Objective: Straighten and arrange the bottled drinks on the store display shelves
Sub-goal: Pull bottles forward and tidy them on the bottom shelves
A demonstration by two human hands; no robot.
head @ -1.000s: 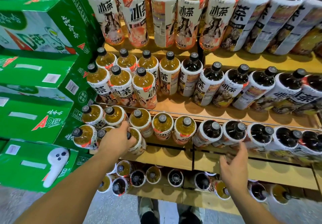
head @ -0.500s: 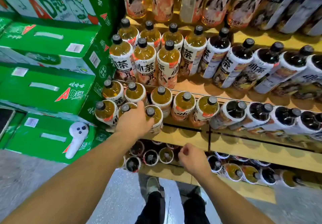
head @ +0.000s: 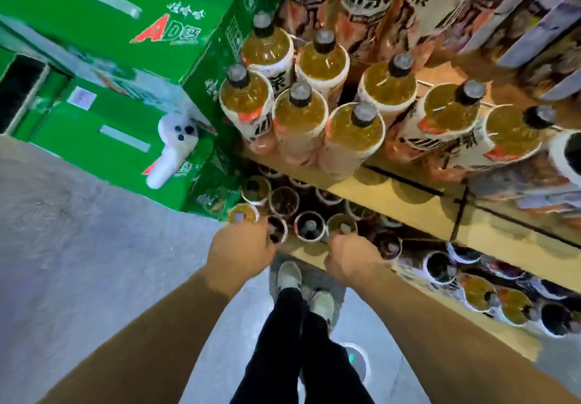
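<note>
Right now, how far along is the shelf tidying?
Looks done: the yellow tea bottles on the wooden shelf stand upright, packed close. In hand: the left hand and right hand are at the bottom-shelf bottles; grip too blurred to tell. Left: the rest of that bottom row, rightward, probably.

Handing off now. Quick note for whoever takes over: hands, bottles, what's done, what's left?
Left hand: at the bottom-shelf bottles, fingers hidden, grip unclear.
Right hand: fingers curled by an amber bottle on the same shelf, grip unclear.
Shelf above: amber tea bottles upright, clustered at its left end.
Done: nothing confirmable.
Left: bottom row looks uneven; line it up.
</note>
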